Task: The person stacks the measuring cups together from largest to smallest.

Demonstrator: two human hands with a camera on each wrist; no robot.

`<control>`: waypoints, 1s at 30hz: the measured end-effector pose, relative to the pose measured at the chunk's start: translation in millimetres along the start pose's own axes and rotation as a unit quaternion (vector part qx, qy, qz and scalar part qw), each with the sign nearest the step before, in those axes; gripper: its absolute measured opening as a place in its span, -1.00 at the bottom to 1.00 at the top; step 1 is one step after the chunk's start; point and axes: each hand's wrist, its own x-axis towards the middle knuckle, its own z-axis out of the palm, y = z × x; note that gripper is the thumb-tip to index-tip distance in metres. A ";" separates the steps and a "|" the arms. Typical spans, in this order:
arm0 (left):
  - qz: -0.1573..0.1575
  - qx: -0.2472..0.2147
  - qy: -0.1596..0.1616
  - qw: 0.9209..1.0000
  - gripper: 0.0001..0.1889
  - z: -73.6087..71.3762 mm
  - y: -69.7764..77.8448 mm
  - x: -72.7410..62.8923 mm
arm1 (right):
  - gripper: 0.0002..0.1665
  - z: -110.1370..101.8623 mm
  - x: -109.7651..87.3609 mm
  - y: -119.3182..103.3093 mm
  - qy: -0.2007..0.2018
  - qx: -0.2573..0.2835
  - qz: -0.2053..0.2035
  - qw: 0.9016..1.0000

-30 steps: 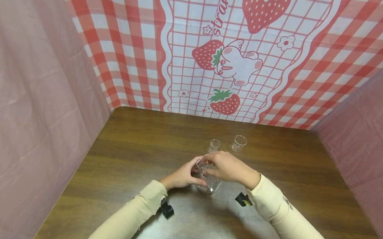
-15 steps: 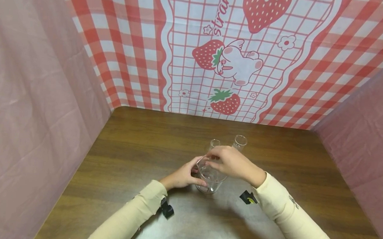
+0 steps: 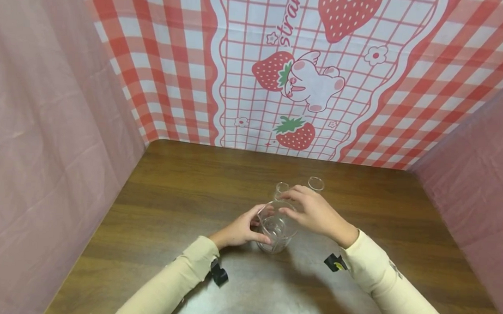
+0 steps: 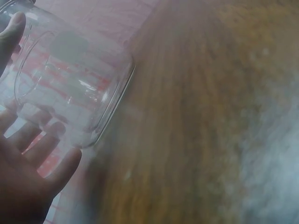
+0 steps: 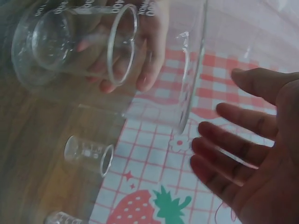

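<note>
A large clear glass beaker [image 3: 282, 243] stands upright on the table, and my left hand [image 3: 238, 231] grips its left side, thumb in front and fingers behind. Inside it sits a smaller glass beaker [image 5: 110, 56], its rim and printed scale showing in the right wrist view. My right hand [image 3: 316, 214] hovers by the right side of the large beaker's rim, fingers spread and holding nothing. The right wrist view shows those fingers [image 5: 233, 144] apart from the glass. Behind the hands, a small beaker [image 3: 281, 189] and a slightly wider beaker [image 3: 315, 183] are partly hidden by the right hand.
The brown wooden table [image 3: 184, 187] extends to both sides. At its back edge hangs a red-and-white checked cloth [image 3: 175, 89] with strawberries. Pink curtains [image 3: 57, 122] close off the left and right sides.
My right hand has come up out of the large beaker's mouth and moved right and back, its fingers opening. The left hand and the large beaker have stayed in place.
</note>
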 end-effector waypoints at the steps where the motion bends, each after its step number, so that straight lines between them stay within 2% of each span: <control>1: 0.000 -0.002 0.000 1.000 -0.08 -0.7 0.5 0.2 | -0.66 -0.6 -1.1 0.9 0.005 0.005 0.001 1.000; 14: 0.006 0.009 -0.007 1.000 -0.08 -4.3 3.0 0.5 | -0.60 -1.9 -15.6 15.9 0.031 0.049 0.040 0.998; 21: 0.000 0.022 0.000 1.000 -0.08 -2.3 2.1 -1.9 | -0.44 -2.0 -21.6 19.6 0.013 0.079 0.070 0.994; 30: 0.007 0.035 0.001 0.999 -0.07 -1.8 2.7 -1.2 | -0.35 0.9 -29.8 23.3 0.005 0.093 0.062 0.994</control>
